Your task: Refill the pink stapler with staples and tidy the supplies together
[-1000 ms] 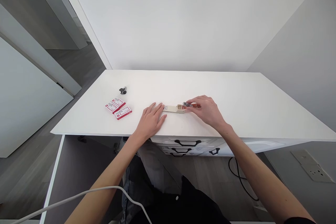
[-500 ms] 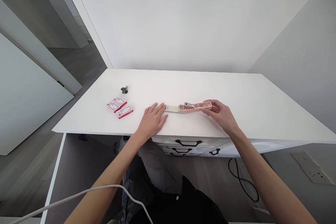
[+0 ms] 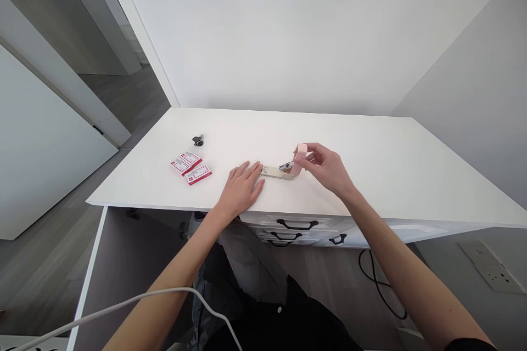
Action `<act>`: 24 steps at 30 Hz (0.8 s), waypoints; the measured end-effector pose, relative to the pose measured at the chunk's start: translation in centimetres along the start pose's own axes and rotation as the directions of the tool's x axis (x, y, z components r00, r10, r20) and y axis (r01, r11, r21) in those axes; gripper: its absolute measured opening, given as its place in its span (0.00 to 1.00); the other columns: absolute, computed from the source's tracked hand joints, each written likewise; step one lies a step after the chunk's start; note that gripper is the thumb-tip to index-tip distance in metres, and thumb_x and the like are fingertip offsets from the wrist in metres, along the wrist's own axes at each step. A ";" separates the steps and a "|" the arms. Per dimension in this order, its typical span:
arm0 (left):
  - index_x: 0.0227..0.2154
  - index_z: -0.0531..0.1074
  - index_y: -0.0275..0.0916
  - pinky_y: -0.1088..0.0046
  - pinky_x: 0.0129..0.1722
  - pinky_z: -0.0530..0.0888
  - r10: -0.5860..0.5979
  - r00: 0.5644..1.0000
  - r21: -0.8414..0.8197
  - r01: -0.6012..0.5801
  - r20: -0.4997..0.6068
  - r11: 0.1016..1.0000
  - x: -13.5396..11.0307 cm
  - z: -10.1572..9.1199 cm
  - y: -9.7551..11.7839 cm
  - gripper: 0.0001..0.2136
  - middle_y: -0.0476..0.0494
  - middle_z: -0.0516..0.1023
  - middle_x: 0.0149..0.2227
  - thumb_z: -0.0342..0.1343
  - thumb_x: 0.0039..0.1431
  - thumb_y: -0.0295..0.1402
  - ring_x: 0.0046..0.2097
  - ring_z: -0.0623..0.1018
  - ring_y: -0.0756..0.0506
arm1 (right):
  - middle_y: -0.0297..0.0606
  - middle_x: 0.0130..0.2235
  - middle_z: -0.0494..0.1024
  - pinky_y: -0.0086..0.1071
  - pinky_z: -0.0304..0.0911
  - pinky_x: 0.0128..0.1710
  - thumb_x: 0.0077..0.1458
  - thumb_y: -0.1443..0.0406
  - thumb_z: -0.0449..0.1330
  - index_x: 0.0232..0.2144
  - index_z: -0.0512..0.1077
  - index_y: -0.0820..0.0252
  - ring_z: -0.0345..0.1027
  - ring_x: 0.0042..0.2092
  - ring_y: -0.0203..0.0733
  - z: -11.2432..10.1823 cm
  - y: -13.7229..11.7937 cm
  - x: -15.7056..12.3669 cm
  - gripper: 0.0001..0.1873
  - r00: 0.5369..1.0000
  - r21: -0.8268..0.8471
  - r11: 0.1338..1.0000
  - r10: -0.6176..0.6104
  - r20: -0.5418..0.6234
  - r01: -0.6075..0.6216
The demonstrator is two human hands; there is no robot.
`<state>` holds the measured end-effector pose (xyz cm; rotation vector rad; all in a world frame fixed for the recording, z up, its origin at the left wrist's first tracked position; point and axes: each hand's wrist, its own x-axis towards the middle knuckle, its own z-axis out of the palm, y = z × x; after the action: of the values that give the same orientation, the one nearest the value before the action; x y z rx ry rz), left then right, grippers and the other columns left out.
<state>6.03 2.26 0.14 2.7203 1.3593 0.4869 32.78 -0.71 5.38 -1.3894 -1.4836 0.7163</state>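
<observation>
A stapler [image 3: 300, 162] with a pink top arm and a cream base [image 3: 275, 172] lies hinged open on the white countertop. My right hand [image 3: 327, 169] pinches the free end of the pink arm, which stands steeply raised from the hinge at the base's right end. The metal staple channel [image 3: 285, 166] slants up between arm and base. My left hand [image 3: 241, 192] lies flat with fingers extended, its fingertips on the base's left end. Left of that hand are small red-and-white boxes [image 3: 198, 174] and a dark staple remover [image 3: 198, 140].
The white countertop [image 3: 370, 175] ends at a front edge above drawers with black handles [image 3: 297, 225]. A white wall stands behind it. A white cable [image 3: 135, 299] crosses the lower left, and a black cord [image 3: 381, 285] lies on the floor at right.
My right hand has moved left and up, swinging the stapler's pink arm from lying nearly flat to steeply raised. My left hand stays on the base.
</observation>
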 end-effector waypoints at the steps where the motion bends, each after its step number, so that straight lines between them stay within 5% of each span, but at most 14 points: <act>1: 0.71 0.64 0.41 0.48 0.70 0.64 0.000 1.000 -0.002 0.000 -0.001 1.000 0.0 0.0 0.0 0.26 0.42 0.66 0.73 0.41 0.77 0.42 0.74 0.62 0.33 | 0.40 0.50 0.84 0.45 0.75 0.45 0.58 0.48 0.69 0.48 0.79 0.53 0.78 0.40 0.46 0.3 -0.2 0.2 0.22 1.000 -0.034 0.999 -0.013 0.002 0.013; 24: 0.70 0.65 0.39 0.49 0.70 0.64 0.010 1.000 -0.021 -0.010 -0.017 1.000 -0.2 0.4 -0.1 0.25 0.44 0.67 0.72 0.43 0.76 0.39 0.74 0.62 0.32 | 0.39 0.45 0.84 0.40 0.69 0.40 0.65 0.50 0.63 0.46 0.79 0.53 0.75 0.35 0.44 4.1 -0.6 1.9 0.16 0.971 -0.360 0.906 -0.172 0.163 0.221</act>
<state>5.96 2.20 -0.33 2.7137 1.3368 0.5229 28.95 1.75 4.80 -1.4650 -1.9084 0.4099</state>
